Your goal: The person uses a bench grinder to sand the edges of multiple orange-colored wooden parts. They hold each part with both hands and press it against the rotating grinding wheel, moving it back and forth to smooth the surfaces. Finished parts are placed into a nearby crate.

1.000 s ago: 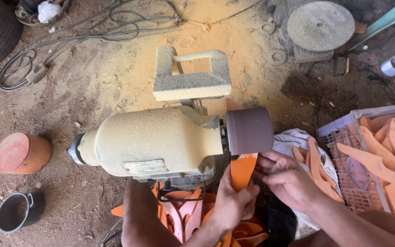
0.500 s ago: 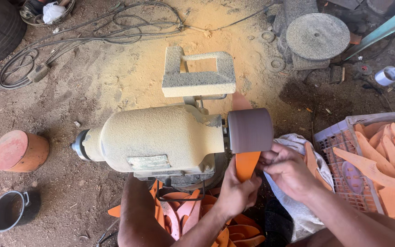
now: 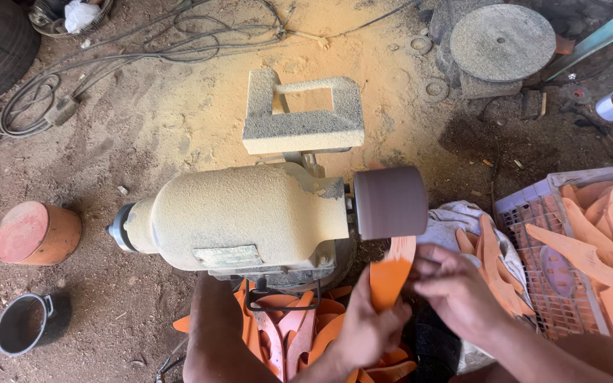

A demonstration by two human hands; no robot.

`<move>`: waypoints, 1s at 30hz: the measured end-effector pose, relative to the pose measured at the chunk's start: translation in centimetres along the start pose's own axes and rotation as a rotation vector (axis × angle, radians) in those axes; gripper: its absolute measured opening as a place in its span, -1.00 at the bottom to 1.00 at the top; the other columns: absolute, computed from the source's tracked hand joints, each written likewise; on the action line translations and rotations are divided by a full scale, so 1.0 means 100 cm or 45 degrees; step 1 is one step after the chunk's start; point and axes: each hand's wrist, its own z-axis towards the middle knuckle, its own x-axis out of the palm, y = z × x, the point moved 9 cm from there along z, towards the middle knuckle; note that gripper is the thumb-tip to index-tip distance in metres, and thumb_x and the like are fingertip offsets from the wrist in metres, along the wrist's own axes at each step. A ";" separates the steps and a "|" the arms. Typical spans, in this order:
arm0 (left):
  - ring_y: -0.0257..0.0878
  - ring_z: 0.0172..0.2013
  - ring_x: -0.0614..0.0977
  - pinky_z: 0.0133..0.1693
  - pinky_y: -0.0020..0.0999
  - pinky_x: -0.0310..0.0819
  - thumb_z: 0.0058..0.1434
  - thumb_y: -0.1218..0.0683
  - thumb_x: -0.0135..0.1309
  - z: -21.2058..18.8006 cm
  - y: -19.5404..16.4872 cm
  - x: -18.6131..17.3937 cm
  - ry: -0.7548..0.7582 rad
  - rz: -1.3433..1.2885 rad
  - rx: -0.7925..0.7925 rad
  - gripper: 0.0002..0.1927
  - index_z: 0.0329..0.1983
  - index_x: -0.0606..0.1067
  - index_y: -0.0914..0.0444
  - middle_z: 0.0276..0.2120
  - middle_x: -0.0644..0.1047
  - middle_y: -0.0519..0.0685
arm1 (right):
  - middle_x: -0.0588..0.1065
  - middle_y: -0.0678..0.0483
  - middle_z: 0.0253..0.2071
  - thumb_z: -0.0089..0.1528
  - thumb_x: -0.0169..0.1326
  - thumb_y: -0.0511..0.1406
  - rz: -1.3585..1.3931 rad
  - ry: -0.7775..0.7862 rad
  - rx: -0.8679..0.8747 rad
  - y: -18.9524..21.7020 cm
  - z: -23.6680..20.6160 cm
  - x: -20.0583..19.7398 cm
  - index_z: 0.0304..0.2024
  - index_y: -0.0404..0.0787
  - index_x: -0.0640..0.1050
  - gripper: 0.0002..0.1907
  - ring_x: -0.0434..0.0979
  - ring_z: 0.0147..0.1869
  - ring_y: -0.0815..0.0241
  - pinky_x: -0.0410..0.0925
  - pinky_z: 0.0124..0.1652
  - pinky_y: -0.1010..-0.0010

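A rough, dirt-floored workshop for shaping small parts. In the middle stands a dust-caked bench motor (image 3: 243,216) with a brown sanding drum (image 3: 390,202) on its shaft, and fine yellow sawdust (image 3: 200,106) is spread over the ground beyond it. Loose cables (image 3: 108,50) trail at far left, a round grinding stone (image 3: 501,41) sits at far right, and a plastic crate (image 3: 533,206) of orange cut pieces (image 3: 597,241) waits at right
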 end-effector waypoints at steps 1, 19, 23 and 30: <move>-0.40 -0.73 0.39 -0.74 -0.46 0.19 0.17 0.35 0.02 0.009 -0.006 -0.003 0.000 0.020 -0.035 -0.40 0.29 0.19 0.33 -0.51 0.44 -0.08 | 0.57 -0.23 0.08 0.01 -0.11 -0.67 -0.025 -0.035 -0.001 0.007 0.006 0.000 0.15 -0.44 0.43 -0.39 0.56 0.18 -0.09 0.33 0.24 0.07; -0.44 -0.46 0.44 -0.44 -0.55 0.32 0.21 0.36 0.03 -0.012 0.001 0.005 0.044 0.128 0.208 -0.44 0.29 0.22 0.37 -0.29 0.45 -0.08 | 0.55 -0.28 0.11 -0.01 -0.07 -0.65 -0.023 0.092 -0.021 -0.010 -0.012 0.004 0.19 -0.48 0.37 -0.34 0.54 0.18 -0.08 0.31 0.23 0.07; -0.49 -0.39 0.47 -0.37 -0.61 0.33 0.16 0.37 0.01 -0.020 0.010 0.001 0.007 0.137 0.115 -0.40 0.31 0.23 0.37 -0.24 0.47 -0.10 | 0.57 -0.30 0.07 0.00 -0.10 -0.65 -0.010 0.062 0.040 -0.019 -0.019 0.002 0.18 -0.48 0.38 -0.37 0.56 0.15 -0.10 0.33 0.20 0.09; -0.40 -0.71 0.40 -0.72 -0.48 0.24 0.19 0.36 0.02 0.029 -0.011 -0.006 0.022 0.122 0.052 -0.40 0.30 0.19 0.31 -0.40 0.46 -0.04 | 0.55 -0.15 0.10 -0.01 -0.13 -0.69 0.006 0.083 -0.157 0.026 0.019 0.016 0.16 -0.37 0.43 -0.35 0.53 0.21 0.00 0.33 0.24 0.17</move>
